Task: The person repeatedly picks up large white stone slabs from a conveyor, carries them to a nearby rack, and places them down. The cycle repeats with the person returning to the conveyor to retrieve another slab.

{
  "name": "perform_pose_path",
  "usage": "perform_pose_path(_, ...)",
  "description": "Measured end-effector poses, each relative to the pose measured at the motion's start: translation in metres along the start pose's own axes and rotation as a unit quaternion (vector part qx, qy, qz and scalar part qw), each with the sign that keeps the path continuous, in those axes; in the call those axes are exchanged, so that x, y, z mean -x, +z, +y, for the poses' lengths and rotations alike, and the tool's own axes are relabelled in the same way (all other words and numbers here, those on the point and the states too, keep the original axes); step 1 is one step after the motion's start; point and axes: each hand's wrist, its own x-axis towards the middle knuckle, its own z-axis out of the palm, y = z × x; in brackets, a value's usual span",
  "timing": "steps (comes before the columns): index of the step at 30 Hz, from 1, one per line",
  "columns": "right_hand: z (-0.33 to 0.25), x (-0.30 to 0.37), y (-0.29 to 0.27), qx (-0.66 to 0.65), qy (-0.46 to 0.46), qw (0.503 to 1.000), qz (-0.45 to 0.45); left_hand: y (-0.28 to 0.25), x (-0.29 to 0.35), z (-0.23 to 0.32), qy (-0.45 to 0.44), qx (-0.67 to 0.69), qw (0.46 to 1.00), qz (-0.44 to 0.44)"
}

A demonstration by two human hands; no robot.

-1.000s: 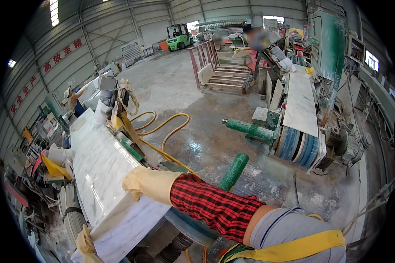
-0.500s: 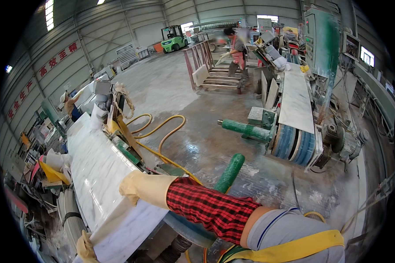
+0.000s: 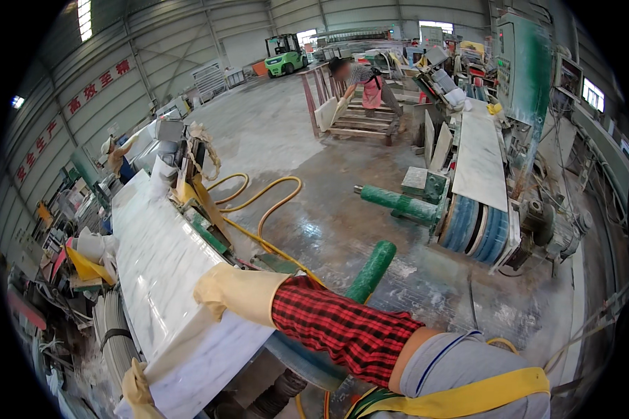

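A polished white marble slab with grey veins (image 3: 206, 359) lies close in front of me, its far end meeting a longer marble slab (image 3: 157, 255) on the machine bed. My right hand (image 3: 225, 290), in a cream rubber glove with a red-and-black checked sleeve, is closed over the near slab's right edge, close to where the two slabs meet. At the lower left, my left hand (image 3: 137, 387) in a matching glove grips the near slab's left edge. Its thumb side shows, while the fingers beneath are hidden.
A green roller (image 3: 372, 269) stands right of my arm. A yellow hose (image 3: 272, 185) loops over the wet floor. Another machine (image 3: 472, 223) carries a marble strip (image 3: 479, 153) at right. Ahead, a co-worker (image 3: 367, 87) bends at a slatted rack (image 3: 360, 129); a green forklift (image 3: 284, 56) stands behind.
The scene has shifted slightly rightward in my view. Both my hands keep their hold on the near slab. The co-worker ahead has bent lower toward the slab on the rack.
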Motion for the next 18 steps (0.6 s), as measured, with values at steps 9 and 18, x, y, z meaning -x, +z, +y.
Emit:
perform_pose_path(9, -0.001, 0.004, -0.008, 0.014, -0.003, 0.999, -0.029, -0.004, 0.003, -0.002, 0.04, 0.001, 0.999, -0.013)
perform_pose_path(18, -0.003, 0.007, -0.012, 0.017, 0.003, 0.999, -0.048, 0.006, -0.011, -0.03, 0.006, 0.038, 0.999, -0.037)
